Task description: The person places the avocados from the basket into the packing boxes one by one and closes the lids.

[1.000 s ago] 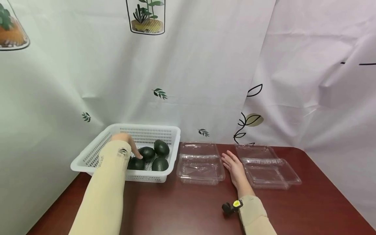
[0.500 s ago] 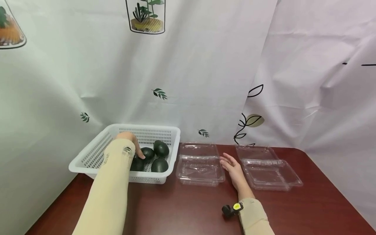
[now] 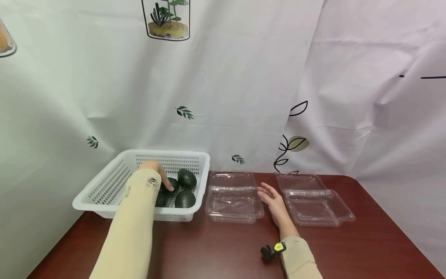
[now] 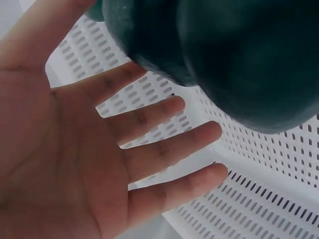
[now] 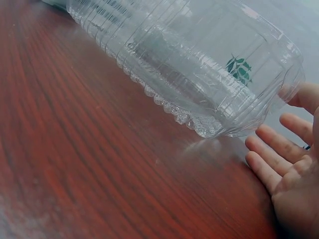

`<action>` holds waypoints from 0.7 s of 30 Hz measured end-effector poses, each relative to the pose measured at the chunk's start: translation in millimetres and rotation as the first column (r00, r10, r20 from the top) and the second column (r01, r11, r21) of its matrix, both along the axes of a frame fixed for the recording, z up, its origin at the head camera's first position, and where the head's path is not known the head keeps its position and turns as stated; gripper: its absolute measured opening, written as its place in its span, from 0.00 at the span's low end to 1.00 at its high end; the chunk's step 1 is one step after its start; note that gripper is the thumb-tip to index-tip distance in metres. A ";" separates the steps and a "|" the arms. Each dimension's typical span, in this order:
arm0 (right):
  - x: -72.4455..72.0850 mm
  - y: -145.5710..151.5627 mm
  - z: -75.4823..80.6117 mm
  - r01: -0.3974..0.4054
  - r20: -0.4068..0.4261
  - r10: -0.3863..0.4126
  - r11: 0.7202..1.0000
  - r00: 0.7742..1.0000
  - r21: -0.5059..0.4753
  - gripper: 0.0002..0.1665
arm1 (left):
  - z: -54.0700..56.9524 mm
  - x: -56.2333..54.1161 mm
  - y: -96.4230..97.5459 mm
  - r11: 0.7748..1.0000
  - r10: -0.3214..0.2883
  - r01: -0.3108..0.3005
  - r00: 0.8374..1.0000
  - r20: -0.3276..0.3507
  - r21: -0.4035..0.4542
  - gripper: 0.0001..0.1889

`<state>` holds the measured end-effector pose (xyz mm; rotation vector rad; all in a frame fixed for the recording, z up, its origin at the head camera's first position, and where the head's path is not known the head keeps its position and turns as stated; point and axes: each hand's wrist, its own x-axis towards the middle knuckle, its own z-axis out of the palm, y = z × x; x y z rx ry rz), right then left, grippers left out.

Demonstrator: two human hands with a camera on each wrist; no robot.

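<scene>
My left hand (image 3: pixel 153 167) reaches down into a white slotted basket (image 3: pixel 203 190) that holds several dark green avocados. In the left wrist view, the hand (image 4: pixel 65 149) has its fingers spread and fairly straight beside two avocados, a nearer one (image 4: pixel 254 59) and another (image 4: pixel 144 40). The index fingertip goes out of sight behind the second one. On the table, my right hand (image 3: pixel 274 203) lies at the right edge of a clear plastic clamshell box (image 3: pixel 235 203), lid tipped back. Its fingers (image 5: pixel 269 142) are loosely bent at the box's rim, and contact is hard to tell.
To the right of my right hand stands another clear clamshell box (image 3: pixel 313 207) with its lid back. Both boxes and the basket sit along the far side of a reddish-brown table (image 3: pixel 209 248). A white printed cloth (image 3: pixel 244 97) hangs behind.
The left hand has shifted slightly right within the basket, over the avocados. The right hand's fingers have spread and moved a little closer to the clamshell box. The head view has turned slightly.
</scene>
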<state>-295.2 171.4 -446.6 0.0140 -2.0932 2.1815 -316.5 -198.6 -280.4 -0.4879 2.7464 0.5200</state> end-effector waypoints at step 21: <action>-2.5 0.6 -2.7 0.003 -0.014 -0.003 1.000 1.000 -0.010 0.27 | -20.6 7.4 -6.8 0.992 -0.110 0.104 0.990 -0.091 -0.069 0.29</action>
